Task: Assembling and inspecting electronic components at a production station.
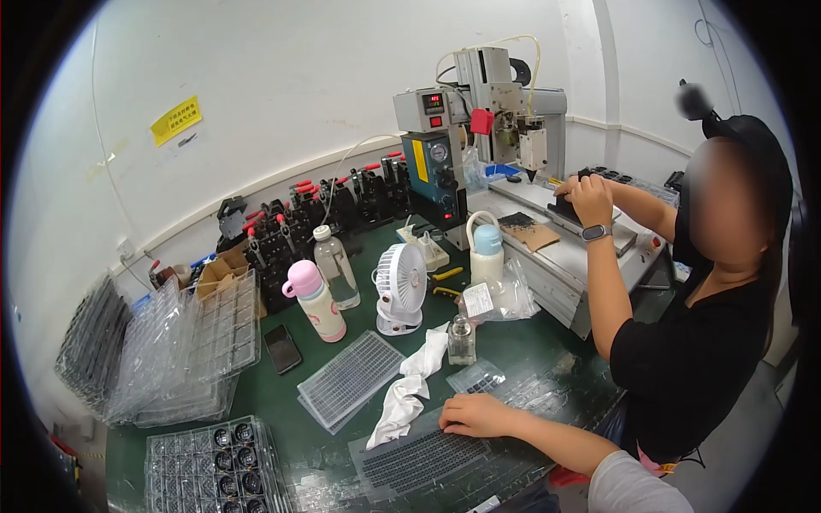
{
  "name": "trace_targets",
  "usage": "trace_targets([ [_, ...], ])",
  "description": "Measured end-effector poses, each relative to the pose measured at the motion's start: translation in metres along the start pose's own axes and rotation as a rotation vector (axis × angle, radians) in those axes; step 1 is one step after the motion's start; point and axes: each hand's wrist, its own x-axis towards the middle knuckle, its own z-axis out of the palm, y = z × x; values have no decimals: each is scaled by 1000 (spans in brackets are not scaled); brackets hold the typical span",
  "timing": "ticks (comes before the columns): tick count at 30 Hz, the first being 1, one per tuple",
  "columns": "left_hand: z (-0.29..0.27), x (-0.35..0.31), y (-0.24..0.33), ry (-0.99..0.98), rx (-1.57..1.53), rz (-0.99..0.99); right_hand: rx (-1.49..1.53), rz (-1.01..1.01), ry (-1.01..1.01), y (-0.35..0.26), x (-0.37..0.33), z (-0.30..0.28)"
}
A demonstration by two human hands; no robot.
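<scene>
My right hand (479, 415) reaches in from the lower right, its forearm below a light grey sleeve. Its fingers are bent and drawn together, tips down on the far edge of a dark sheet (402, 470) with rows of small parts. Whatever they pinch, if anything, is too small to make out. A crumpled white cloth (398, 410) lies beside that sheet. Just beyond my hand are a small flat clear tray (477, 376) and a small glass bottle (462, 344). My left hand is out of view.
A co-worker (710, 316) at right handles a black part at a bench machine (505, 111). A white fan (402, 286), pink-topped bottle (315, 303), phone (282, 349) and perforated sheet (352, 376) lie around. Clear trays (171, 342) pile up left; a tray of black rings (214, 466) sits nearer.
</scene>
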Motion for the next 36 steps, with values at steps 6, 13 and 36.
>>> trace_targets([
  [6, -9, 3, 12, -87, 110, -138, -4, 5, 5, 0, 0, -1],
  [13, -5, 5, 7, -77, 84, -109, 1, 4, 4, -1, 1, 0],
  [36, 15, -188, -31, -1236, 717, -1577, 205, -30, 303, 7, 0, 1],
])
